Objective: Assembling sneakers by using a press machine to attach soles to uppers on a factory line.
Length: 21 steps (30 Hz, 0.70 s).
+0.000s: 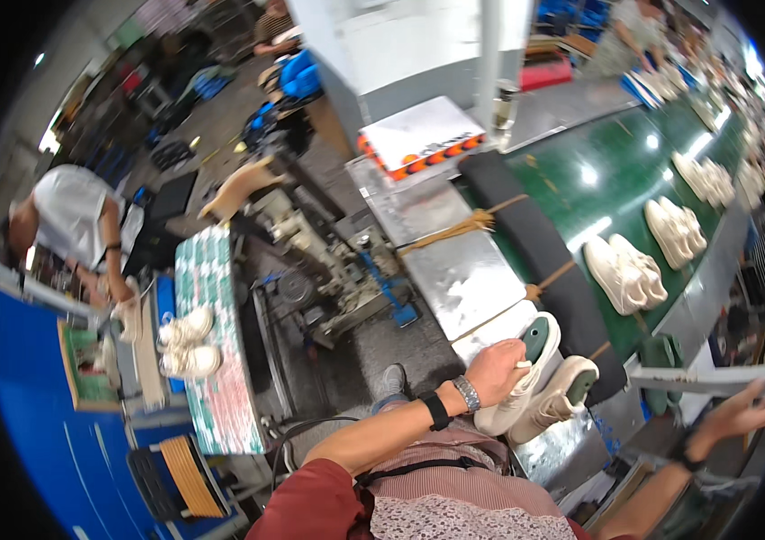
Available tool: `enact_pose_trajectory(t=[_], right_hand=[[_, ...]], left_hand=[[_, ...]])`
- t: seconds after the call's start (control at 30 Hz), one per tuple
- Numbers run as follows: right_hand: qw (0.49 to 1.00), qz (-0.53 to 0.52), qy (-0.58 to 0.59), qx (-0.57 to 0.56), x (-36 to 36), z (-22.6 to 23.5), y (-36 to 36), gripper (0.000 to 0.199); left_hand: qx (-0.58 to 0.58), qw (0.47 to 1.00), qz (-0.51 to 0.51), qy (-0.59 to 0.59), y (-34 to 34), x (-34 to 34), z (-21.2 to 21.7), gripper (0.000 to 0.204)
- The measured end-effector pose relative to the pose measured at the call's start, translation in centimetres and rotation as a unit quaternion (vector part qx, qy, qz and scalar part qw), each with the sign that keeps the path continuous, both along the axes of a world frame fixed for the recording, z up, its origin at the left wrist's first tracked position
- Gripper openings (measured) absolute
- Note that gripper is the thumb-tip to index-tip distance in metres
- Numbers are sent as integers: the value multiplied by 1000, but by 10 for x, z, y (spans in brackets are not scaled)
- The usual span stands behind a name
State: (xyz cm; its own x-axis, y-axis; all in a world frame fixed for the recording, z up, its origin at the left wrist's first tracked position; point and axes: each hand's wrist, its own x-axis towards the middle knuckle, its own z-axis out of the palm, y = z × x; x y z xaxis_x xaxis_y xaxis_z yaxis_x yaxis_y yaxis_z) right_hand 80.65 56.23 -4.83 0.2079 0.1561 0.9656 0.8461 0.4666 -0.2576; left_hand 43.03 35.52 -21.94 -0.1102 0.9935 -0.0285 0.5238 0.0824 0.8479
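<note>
A cream-white sneaker [534, 360] with a green insole is in my left hand [493, 372], its fingers closed on the shoe's side near the opening. Beside it stands a second cream sneaker [555, 400], also green inside, at the near end of the metal table edge. I cannot tell whether the two shoes touch. My right hand [747, 414] is stretched out to the far right, fingers apart and holding nothing. It is nearest to a pale grey bar [715, 373]. A dark green object [664, 360] sits just behind that bar.
Pairs of white shoes [624, 274] stand along a green conveyor belt [562, 193]. A black padded roll [526, 234] tied with cord lies across its end. A white and orange box [423, 135] sits behind. Machinery [319, 261] stands left; a person [76, 216] works at far left.
</note>
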Motion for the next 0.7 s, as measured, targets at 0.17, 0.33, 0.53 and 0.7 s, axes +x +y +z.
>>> enact_pose_trajectory(t=[0.17,0.33,0.53,0.7], right_hand=[[531,505,349,-585,-221,-152,-121,54],[-39,641,421,-641,-363,-149,-190,82],[357,677,113,-634,-526,-120,-220,85],[512,646,-95,-558,-631,-112,-227,87]], left_hand=[[-21,971,160,-174,-61,-69,56,17],[207,860,277,-377,-128,-143,51,10],[207,782,422,-410,-178,-253,-34,13],[200,688,472,-513,-162,-333,-58,16]])
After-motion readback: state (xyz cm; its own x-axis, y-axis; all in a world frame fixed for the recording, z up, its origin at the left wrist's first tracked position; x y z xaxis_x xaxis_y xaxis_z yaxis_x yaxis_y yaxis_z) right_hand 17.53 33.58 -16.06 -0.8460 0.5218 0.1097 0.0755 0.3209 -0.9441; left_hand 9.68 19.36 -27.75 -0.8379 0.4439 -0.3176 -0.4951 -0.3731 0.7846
